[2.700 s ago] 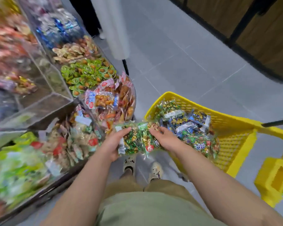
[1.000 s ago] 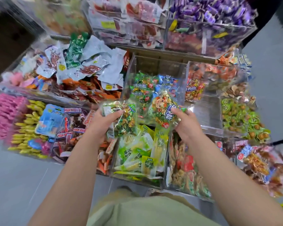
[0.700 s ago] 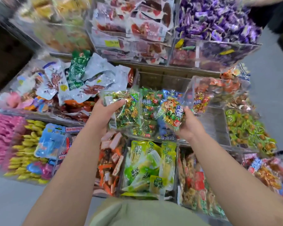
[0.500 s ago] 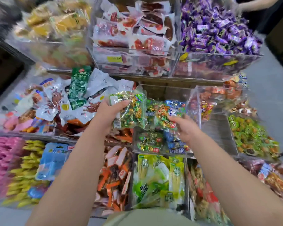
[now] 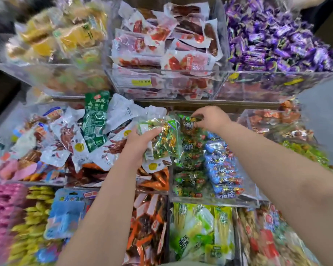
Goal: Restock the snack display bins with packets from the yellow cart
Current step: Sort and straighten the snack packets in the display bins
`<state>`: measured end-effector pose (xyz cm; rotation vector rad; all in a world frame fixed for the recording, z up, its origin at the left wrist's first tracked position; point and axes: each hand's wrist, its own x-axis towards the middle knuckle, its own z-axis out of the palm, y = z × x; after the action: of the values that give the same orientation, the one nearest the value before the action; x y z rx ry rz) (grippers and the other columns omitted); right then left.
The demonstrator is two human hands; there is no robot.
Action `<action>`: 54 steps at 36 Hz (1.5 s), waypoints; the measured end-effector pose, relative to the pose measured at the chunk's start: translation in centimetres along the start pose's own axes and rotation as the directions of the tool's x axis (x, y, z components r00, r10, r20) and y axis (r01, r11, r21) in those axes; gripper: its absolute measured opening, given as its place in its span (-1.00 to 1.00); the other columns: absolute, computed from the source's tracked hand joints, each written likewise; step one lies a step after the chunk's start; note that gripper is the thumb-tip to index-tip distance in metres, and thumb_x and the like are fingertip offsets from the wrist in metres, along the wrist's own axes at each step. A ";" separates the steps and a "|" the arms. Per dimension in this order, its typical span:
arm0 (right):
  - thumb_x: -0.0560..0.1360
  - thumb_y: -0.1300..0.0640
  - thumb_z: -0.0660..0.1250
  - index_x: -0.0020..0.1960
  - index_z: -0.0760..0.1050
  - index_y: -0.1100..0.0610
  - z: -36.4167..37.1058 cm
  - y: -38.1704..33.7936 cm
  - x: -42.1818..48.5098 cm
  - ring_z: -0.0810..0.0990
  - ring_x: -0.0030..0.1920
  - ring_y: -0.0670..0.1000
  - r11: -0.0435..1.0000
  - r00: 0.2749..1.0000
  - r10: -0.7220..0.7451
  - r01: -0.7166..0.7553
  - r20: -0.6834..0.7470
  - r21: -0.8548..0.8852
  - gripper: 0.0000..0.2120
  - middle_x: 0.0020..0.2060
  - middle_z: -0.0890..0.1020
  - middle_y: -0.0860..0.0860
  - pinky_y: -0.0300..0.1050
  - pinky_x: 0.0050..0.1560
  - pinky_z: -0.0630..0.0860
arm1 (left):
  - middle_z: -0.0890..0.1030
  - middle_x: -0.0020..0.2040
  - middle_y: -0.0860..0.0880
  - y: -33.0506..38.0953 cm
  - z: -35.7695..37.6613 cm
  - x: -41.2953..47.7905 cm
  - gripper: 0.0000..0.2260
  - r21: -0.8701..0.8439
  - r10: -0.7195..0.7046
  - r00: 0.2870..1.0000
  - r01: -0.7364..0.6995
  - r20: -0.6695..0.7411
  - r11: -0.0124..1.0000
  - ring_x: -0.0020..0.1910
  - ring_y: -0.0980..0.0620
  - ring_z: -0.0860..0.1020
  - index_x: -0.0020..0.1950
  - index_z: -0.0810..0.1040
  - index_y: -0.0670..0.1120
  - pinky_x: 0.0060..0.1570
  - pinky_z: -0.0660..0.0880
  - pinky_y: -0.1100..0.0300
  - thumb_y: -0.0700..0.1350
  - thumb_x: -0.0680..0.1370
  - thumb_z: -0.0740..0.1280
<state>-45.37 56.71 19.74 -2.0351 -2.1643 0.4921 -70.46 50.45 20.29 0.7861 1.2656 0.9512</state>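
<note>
We are in the placing step, standing at the shelves and not at the yellow cart, which is out of view. Our right hand (image 5: 211, 118) reaches to the back of the clear bin (image 5: 219, 202) on the middle tier. It pinches a small packet (image 5: 188, 123) near its top edge between thumb and fingertips, at the far end of the row of green packets (image 5: 188, 183), which lies next to a row of blue packets (image 5: 222, 169). We cannot tell whether that packet already rests on the ones beneath it. Our left hand (image 5: 140, 144) is curled round a second packet (image 5: 164, 141), a clear bag of green and gold sweets. The thumb lies across its face, and it hangs just left of the bin, over the heap of white pouches (image 5: 123, 114). As we judge it, the next move is to let the small packet settle and open the right hand. Then we bring the second packet across the bin wall into the same green row. That means keeping it off the blue side and laying it flat, since the glossy wrappers look apt to slide on one another.
</note>
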 end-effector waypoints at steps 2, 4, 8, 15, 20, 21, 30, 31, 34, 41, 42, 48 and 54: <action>0.34 -0.02 0.51 0.20 0.51 0.10 1.1 0.3 -0.6 0.53 0.10 0.08 0.982 0.969 0.131 -0.099 -0.208 0.159 -0.52 0.10 0.58 0.08 -0.07 0.12 0.46 | 0.40 0.41 0.00 -0.4 -0.1 0.1 -0.07 -0.003 -0.009 1.000 0.009 -0.003 1.000 0.35 -0.01 0.39 0.52 0.18 0.01 0.26 0.26 0.08 0.09 0.27 0.58; 0.30 -0.04 0.54 0.21 0.43 0.14 2.6 0.3 -1.7 0.46 0.12 0.06 0.900 0.872 0.334 -0.183 -0.358 0.395 -0.42 0.13 0.47 0.10 -0.10 0.17 0.38 | 0.51 0.24 0.08 -0.5 -0.1 0.0 -0.22 0.006 -0.019 1.000 0.019 -0.025 1.000 0.20 0.06 0.48 0.46 0.27 -0.03 0.18 0.34 0.13 0.03 0.33 0.56; 0.33 -0.01 0.52 0.27 0.34 0.21 5.0 -0.2 -3.0 0.39 0.16 0.04 0.736 0.715 0.554 -0.182 -0.426 0.652 -0.36 0.17 0.38 0.11 -0.28 0.18 0.25 | 0.63 0.14 -0.01 -0.5 -0.1 0.2 -0.63 0.014 -0.036 0.999 0.036 -0.012 0.999 0.19 -0.06 0.56 0.08 0.51 0.08 0.24 0.43 -0.08 -0.01 0.35 0.55; 0.43 -0.18 0.38 0.26 0.35 0.12 7.5 -0.1 -2.2 0.44 -0.19 -0.18 0.589 0.841 0.534 -0.292 -0.092 0.753 -0.45 -0.03 0.47 -0.08 -0.58 -0.47 0.31 | 0.69 -0.24 0.21 -0.6 -0.1 0.2 -0.78 0.002 -0.023 0.999 0.023 0.030 1.000 -0.24 0.24 0.66 -0.02 0.49 0.09 -0.43 0.52 0.37 -0.10 0.45 0.48; 0.47 -0.32 0.19 0.25 0.34 0.25 7.3 0.8 -1.5 0.53 0.09 0.16 0.680 0.866 0.501 -0.406 0.018 0.610 -0.33 0.08 0.55 0.11 -0.21 -0.17 0.42 | 0.71 -0.11 0.10 -0.6 -0.3 0.1 -0.80 -0.013 -0.016 0.998 0.016 0.053 1.000 -0.12 0.12 0.68 0.02 0.54 0.07 -0.31 0.59 0.25 -0.11 0.46 0.47; 0.48 -0.33 0.15 0.33 0.29 0.28 7.2 0.8 -1.3 0.48 0.18 0.19 0.696 0.863 0.501 -0.445 0.063 0.564 -0.26 0.19 0.50 0.17 -0.12 -0.07 0.40 | 0.71 -0.11 0.10 -0.6 -0.3 0.0 -0.81 -0.010 -0.011 0.998 0.011 0.054 1.000 -0.12 0.12 0.68 0.02 0.54 0.07 -0.30 0.59 0.25 -0.11 0.46 0.46; 0.49 -0.30 0.18 0.47 0.06 0.29 6.2 0.3 -0.6 0.34 0.35 0.23 0.632 0.818 0.542 -0.546 0.190 0.550 -0.16 0.39 0.32 0.22 0.04 0.25 0.33 | 0.62 -0.37 0.32 -0.4 -0.1 -0.5 -0.78 -0.086 0.017 0.995 -0.008 0.102 0.996 -0.38 0.37 0.59 -0.10 0.41 0.11 -0.50 0.46 0.44 -0.17 0.51 0.40; 0.47 -0.29 0.23 0.45 0.09 0.28 6.2 0.3 -0.8 0.37 0.33 0.22 0.600 0.814 0.558 -0.528 0.158 0.601 -0.17 0.36 0.35 0.21 0.02 0.23 0.35 | 0.58 -0.43 0.36 -0.3 0.0 -0.7 -0.74 -0.085 0.027 0.994 -0.018 0.105 0.996 -0.43 0.42 0.55 -0.13 0.36 0.12 -0.54 0.43 0.47 -0.18 0.53 0.39; 0.42 -0.24 0.34 0.42 0.18 0.23 6.1 0.1 -2.1 0.38 0.30 0.17 0.557 0.787 0.616 -0.444 0.009 0.702 -0.21 0.33 0.37 0.17 0.00 0.28 0.34 | 0.67 -0.30 0.23 -0.3 0.0 -0.5 -0.80 -0.067 0.023 0.995 -0.016 0.097 0.998 -0.31 0.28 0.64 -0.07 0.46 0.08 -0.44 0.52 0.37 -0.18 0.50 0.42; 0.52 -0.07 0.28 -0.06 0.47 -0.04 4.1 -2.0 -7.8 0.54 -0.14 -0.10 0.385 0.853 0.519 -0.175 -0.056 0.906 -0.89 -0.18 0.55 -0.13 -0.15 -0.08 0.47 | 0.71 -0.04 -0.01 0.1 1.2 -1.2 -0.57 -0.096 0.024 0.998 -0.019 0.056 0.995 -0.08 0.00 0.69 0.14 0.52 -0.03 -0.27 0.61 0.13 -0.08 0.31 0.53; 0.50 -0.08 0.30 -0.10 0.50 -0.09 3.9 -2.6 -8.7 0.55 -0.20 -0.14 0.351 0.911 0.413 -0.165 0.006 0.922 -0.92 -0.25 0.58 -0.16 -0.17 -0.14 0.48 | 0.70 -0.02 -0.01 0.1 1.6 -1.4 -0.54 -0.098 0.024 0.999 -0.021 0.036 0.995 -0.06 -0.01 0.68 0.16 0.51 -0.02 -0.25 0.61 0.10 -0.07 0.30 0.54; 0.37 -0.04 0.47 -0.11 0.51 -0.12 3.9 -4.4 -11.2 0.56 -0.37 -0.21 0.298 0.972 0.146 -0.222 0.186 0.928 -0.83 -0.28 0.63 -0.24 -0.35 -0.38 0.48 | 0.61 -0.04 0.12 -0.2 4.1 -2.1 -0.58 -0.005 0.015 0.999 -0.016 -0.036 1.000 -0.07 0.16 0.57 0.07 0.46 0.02 -0.14 0.47 0.17 0.00 0.33 0.57; 0.45 0.12 0.40 -0.27 0.50 -0.14 3.2 -2.6 -11.7 0.47 -0.31 -0.02 0.242 0.944 0.301 -0.212 0.134 0.947 -0.80 -0.30 0.54 -0.09 -0.16 -0.36 0.45 | 0.30 0.50 -0.05 0.0 4.3 -2.5 -0.20 -0.102 0.014 0.995 -0.025 -0.101 0.995 0.45 -0.09 0.28 0.51 0.21 -0.03 0.32 0.26 -0.12 0.16 0.39 0.49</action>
<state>-47.90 44.53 19.02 -1.5193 -0.8783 1.3325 -66.36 48.30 21.98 0.6786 1.2861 1.0742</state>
